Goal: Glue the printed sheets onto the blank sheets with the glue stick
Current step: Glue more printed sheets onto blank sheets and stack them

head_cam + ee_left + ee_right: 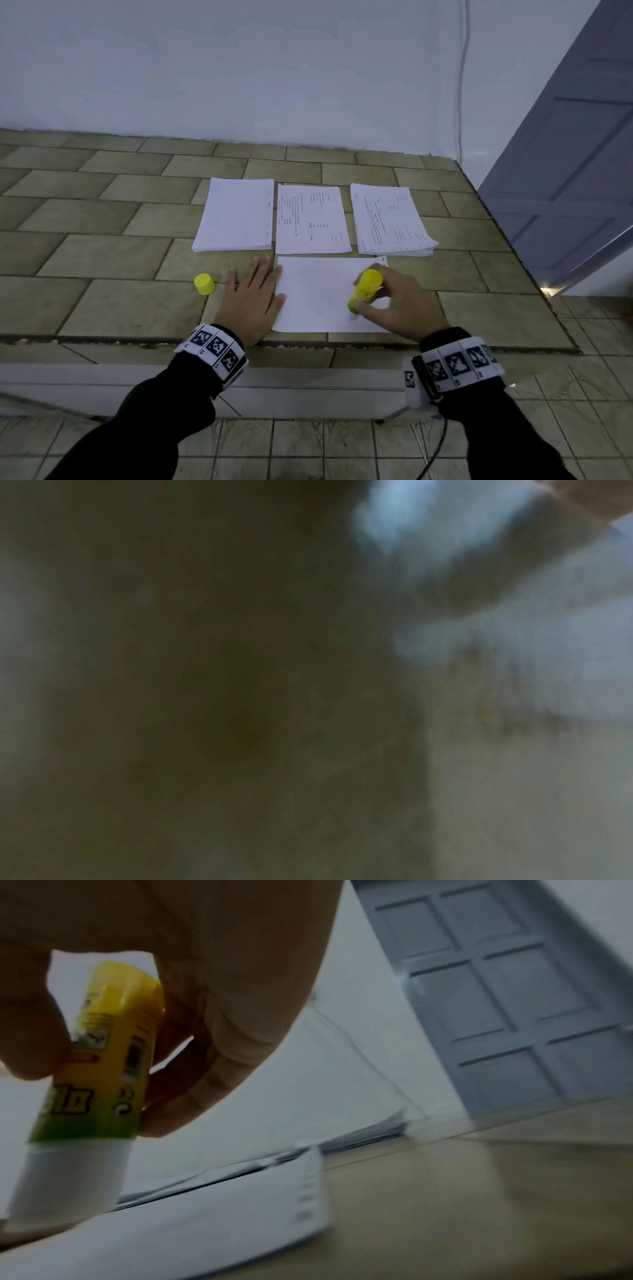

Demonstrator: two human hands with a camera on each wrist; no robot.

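Two hands working at one white sheet (318, 298) on the tiled counter (120, 308).

Pinching the uncapped glue stick (364, 289) between thumb and fingers of the right hand (400, 305), tip down on the sheet's right part; lying flat with straight, spread fingers, the left hand (251, 298), pressing the sheet's left edge. Standing left of that hand, the yellow cap (204, 284); lying beyond, three paper stacks (310, 219), two showing print.

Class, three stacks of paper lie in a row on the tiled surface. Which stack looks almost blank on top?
The left stack. Its top sheet is nearly all white, with only faint marks along its right edge, while the middle stack and the right stack show printed lines of text.
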